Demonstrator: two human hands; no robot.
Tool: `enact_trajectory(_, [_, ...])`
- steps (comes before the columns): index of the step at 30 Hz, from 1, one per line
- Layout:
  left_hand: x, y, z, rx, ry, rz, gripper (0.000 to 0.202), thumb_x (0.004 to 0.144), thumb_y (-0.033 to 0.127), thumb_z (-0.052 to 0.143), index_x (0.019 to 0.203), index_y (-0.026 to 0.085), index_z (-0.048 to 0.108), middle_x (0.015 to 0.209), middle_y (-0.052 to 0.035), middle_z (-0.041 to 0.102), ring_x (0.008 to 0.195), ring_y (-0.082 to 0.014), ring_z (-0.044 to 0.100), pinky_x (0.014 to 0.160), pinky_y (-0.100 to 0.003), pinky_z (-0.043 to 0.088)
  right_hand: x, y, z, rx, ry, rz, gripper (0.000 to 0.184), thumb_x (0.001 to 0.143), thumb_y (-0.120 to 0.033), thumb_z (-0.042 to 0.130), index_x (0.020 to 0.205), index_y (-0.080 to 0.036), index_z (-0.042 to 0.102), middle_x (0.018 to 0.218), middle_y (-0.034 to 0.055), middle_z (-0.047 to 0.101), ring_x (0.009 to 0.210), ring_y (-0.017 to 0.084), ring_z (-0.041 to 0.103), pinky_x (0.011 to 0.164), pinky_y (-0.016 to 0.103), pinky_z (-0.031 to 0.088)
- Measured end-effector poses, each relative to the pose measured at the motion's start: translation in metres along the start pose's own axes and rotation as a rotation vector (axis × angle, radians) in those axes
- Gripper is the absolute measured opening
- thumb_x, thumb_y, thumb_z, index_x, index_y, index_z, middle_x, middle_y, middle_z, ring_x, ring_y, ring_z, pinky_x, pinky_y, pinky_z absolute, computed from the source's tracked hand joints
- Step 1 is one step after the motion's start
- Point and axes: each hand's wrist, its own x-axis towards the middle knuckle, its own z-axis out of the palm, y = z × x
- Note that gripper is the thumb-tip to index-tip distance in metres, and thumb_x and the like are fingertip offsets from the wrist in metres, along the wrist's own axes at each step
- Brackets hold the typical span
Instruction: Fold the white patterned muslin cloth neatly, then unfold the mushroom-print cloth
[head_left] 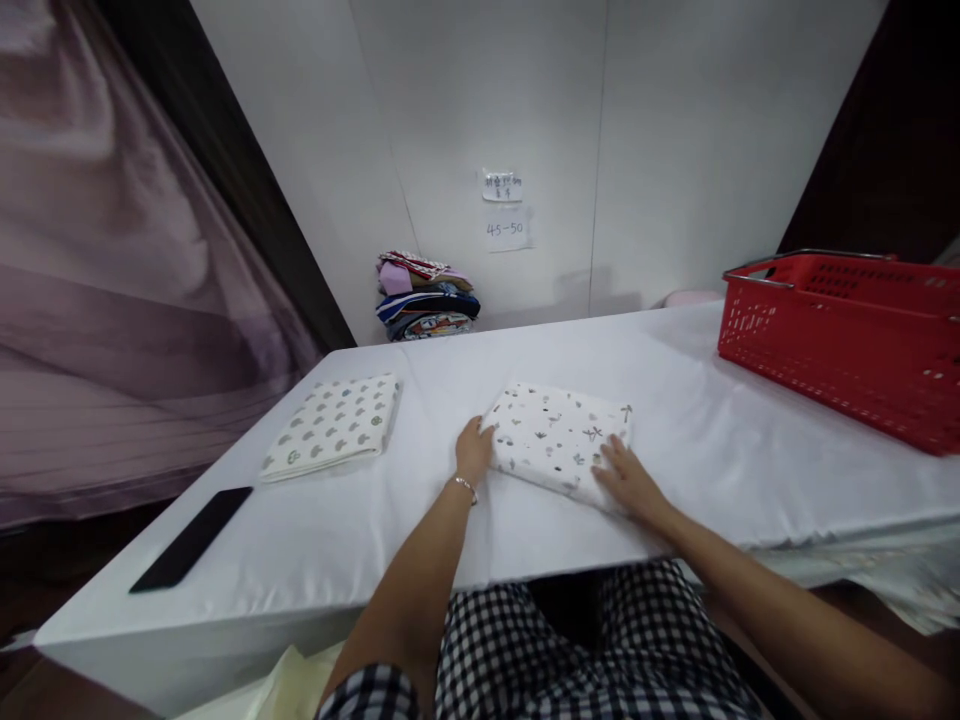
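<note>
Before the pale wall (555, 110), a white-covered table (600, 345) is seen. A red basket (847, 340) is set at its right end. Toward the front edge, a folded white cloth (551, 430) printed with small figures is laid flat; well to its left, a folded grey-printed cloth (334, 425) is placed. A black slab (193, 540) is laid near the left front corner. The right hand (626, 478) is placed, fingers apart, on the white cloth's right side; its left edge is touched by the left hand (474, 450), whose grip cannot be told. On the wall, 2 paper notes (508, 232) are fixed.
</note>
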Motion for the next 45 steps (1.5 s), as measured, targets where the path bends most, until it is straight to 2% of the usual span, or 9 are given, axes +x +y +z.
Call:
enact_trajectory(3, [0.02, -0.006, -0.002, 0.008, 0.088, -0.087, 0.039, 0.085, 0.031, 0.047, 0.12, 0.014, 0.051, 0.12, -0.0098, 0.059, 0.109, -0.021, 0.054, 0.095, -0.031, 0.039, -0.038, -0.015, 0.004, 0.032, -0.067, -0.198, 0.061, 0.085, -0.056, 0.041, 0.135, -0.022, 0.043, 0.147, 0.0069, 0.028, 0.136, 0.029, 0.021, 0.11, 0.048, 0.023])
enact_trajectory(6, [0.02, -0.017, 0.0, 0.052, 0.161, -0.051, 0.039, 0.086, 0.038, 0.044, 0.113, 0.012, 0.056, 0.117, -0.0123, 0.058, 0.11, -0.023, 0.053, 0.096, -0.032, 0.038, -0.049, -0.008, -0.009, 0.091, -0.005, -0.232, 0.052, 0.087, -0.053, 0.039, 0.13, -0.025, 0.05, 0.142, 0.0059, 0.038, 0.13, 0.026, 0.036, 0.105, 0.046, 0.033])
enact_trajectory(11, [0.011, -0.027, 0.006, 0.165, 0.192, 0.011, 0.037, 0.086, 0.043, 0.041, 0.096, 0.014, 0.063, 0.102, -0.0118, 0.062, 0.1, -0.0246, 0.055, 0.09, -0.034, 0.041, 0.009, 0.026, -0.036, -0.037, 0.288, -0.275, 0.047, 0.086, -0.047, 0.042, 0.122, -0.02, 0.056, 0.139, 0.0097, 0.042, 0.126, 0.028, 0.039, 0.105, 0.047, 0.032])
enact_trajectory(17, [0.016, -0.023, 0.004, 0.264, 0.142, -0.019, 0.033, 0.088, 0.041, 0.04, 0.087, 0.016, 0.061, 0.097, -0.01, 0.062, 0.093, -0.0227, 0.058, 0.081, -0.032, 0.042, 0.068, 0.043, -0.022, -0.073, 0.151, -0.064, 0.051, 0.086, -0.047, 0.037, 0.123, -0.015, 0.053, 0.12, 0.0123, 0.058, 0.11, 0.027, 0.054, 0.094, 0.041, 0.042])
enact_trajectory(23, [0.016, -0.028, 0.006, 0.206, 0.169, -0.003, 0.032, 0.088, 0.041, 0.041, 0.075, 0.018, 0.059, 0.088, -0.0077, 0.063, 0.086, -0.0212, 0.058, 0.078, -0.032, 0.041, 0.062, 0.048, -0.007, -0.091, 0.236, -0.102, 0.05, 0.088, -0.047, 0.032, 0.122, -0.016, 0.053, 0.114, 0.0116, 0.06, 0.105, 0.026, 0.054, 0.09, 0.041, 0.042])
enact_trajectory(29, [0.008, -0.038, 0.003, -0.104, 0.27, -0.006, 0.027, 0.083, 0.043, 0.046, 0.076, 0.02, 0.058, 0.086, -0.0032, 0.062, 0.081, -0.0162, 0.057, 0.076, -0.028, 0.043, 0.061, 0.049, -0.008, -0.024, 0.264, -0.097, 0.049, 0.086, -0.048, 0.036, 0.119, -0.017, 0.055, 0.11, 0.0106, 0.061, 0.101, 0.026, 0.054, 0.088, 0.041, 0.043])
enact_trajectory(39, [0.016, -0.033, 0.0, 0.093, 0.193, -0.072, 0.028, 0.088, 0.036, 0.041, 0.067, 0.02, 0.053, 0.079, -0.0048, 0.061, 0.077, -0.0178, 0.056, 0.072, -0.03, 0.04, 0.064, 0.054, -0.006, 0.008, 0.271, -0.115, 0.049, 0.085, -0.05, 0.038, 0.116, -0.018, 0.057, 0.109, 0.0099, 0.061, 0.1, 0.026, 0.055, 0.088, 0.042, 0.043])
enact_trajectory(42, [0.013, -0.028, -0.003, 0.098, 0.21, -0.061, 0.026, 0.088, 0.033, 0.041, 0.073, 0.019, 0.057, 0.086, -0.0064, 0.062, 0.082, -0.0183, 0.057, 0.077, -0.031, 0.042, 0.064, 0.053, -0.006, 0.008, 0.274, -0.116, 0.048, 0.085, -0.05, 0.038, 0.116, -0.018, 0.057, 0.108, 0.0102, 0.062, 0.099, 0.026, 0.055, 0.088, 0.041, 0.043])
enact_trajectory(45, [-0.003, -0.02, -0.001, 0.118, 0.296, 0.103, 0.022, 0.088, 0.031, 0.043, 0.095, 0.019, 0.06, 0.105, -0.0084, 0.061, 0.103, -0.0208, 0.054, 0.09, -0.035, 0.039, 0.065, 0.054, -0.004, 0.0, 0.278, -0.114, 0.047, 0.085, -0.049, 0.038, 0.116, -0.019, 0.057, 0.107, 0.0096, 0.062, 0.099, 0.026, 0.055, 0.087, 0.041, 0.043])
